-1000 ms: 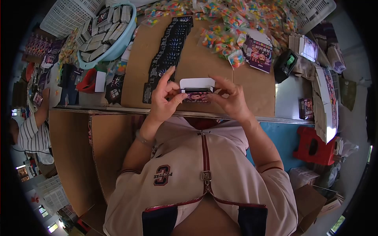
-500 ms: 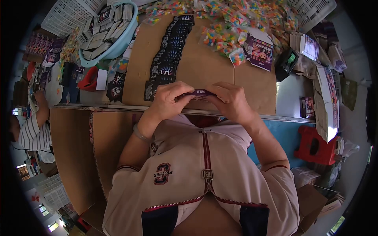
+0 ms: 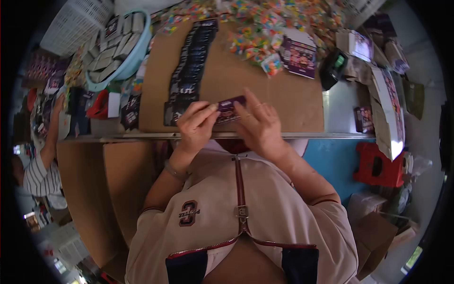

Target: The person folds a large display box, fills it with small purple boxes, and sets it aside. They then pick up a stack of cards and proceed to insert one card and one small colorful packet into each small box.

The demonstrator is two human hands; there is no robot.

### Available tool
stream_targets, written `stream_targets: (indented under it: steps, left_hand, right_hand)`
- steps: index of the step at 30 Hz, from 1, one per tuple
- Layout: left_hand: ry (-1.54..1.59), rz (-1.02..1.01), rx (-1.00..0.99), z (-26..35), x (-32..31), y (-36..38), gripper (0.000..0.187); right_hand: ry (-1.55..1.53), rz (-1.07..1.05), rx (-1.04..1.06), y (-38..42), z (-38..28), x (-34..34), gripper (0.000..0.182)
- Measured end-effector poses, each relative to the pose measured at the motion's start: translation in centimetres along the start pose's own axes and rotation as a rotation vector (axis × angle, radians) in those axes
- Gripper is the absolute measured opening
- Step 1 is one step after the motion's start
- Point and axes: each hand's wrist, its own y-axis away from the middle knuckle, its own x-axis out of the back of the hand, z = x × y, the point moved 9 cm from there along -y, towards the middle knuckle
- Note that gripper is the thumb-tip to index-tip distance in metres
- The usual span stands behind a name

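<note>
Between my hands, above the cardboard sheet's front part, a small purple printed box (image 3: 229,109) is held tilted, its right end raised. My left hand (image 3: 196,124) is closed on the box's left end, thumb and fingers pinching it. At the other end, my right hand (image 3: 261,124) has its thumb across the box and its index finger stretched past the corner, the box's end between them. Left of the hands, a long overlapping row of black printed cards or packets (image 3: 188,66) lies on the cardboard sheet (image 3: 265,102).
Candy packets (image 3: 265,28) cover the table's far side. An open purple carton (image 3: 299,56) and a black device (image 3: 334,69) sit to the right. A blue basin (image 3: 137,57) of packs stands left, near a red container (image 3: 98,105). Another person's arm (image 3: 50,137) is far left.
The box has turned from edge-on to showing its printed face and tilts up at the right. My right hand's fingers have spread and the index finger has straightened. The view has shifted slightly.
</note>
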Motion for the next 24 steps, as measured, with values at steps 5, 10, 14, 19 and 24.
stream_targets:
  steps: [5,10,14,19,24]
  left_hand:
    - [0.189,-0.026,0.293,-0.3,-5.0,0.3,0.010]
    - [0.185,-0.130,0.120,2.2,-6.5,-1.9,0.009]
    - [0.216,-0.203,0.258,-0.8,-6.0,-0.5,0.009]
    - [0.220,-0.264,0.331,-2.3,-7.0,1.8,0.007]
    - [0.202,-0.270,0.360,-2.7,-7.6,2.2,0.006]
  right_hand:
    - [-0.022,0.106,-0.195,0.9,2.1,-2.0,0.070]
    - [0.045,0.074,-0.203,1.5,6.1,3.5,0.061]
    - [0.502,0.219,-0.473,5.2,17.1,15.9,0.054]
    - [0.950,0.102,-0.705,12.7,28.8,26.1,0.051]
    - [0.876,-0.083,-0.990,15.6,32.3,26.2,0.049]
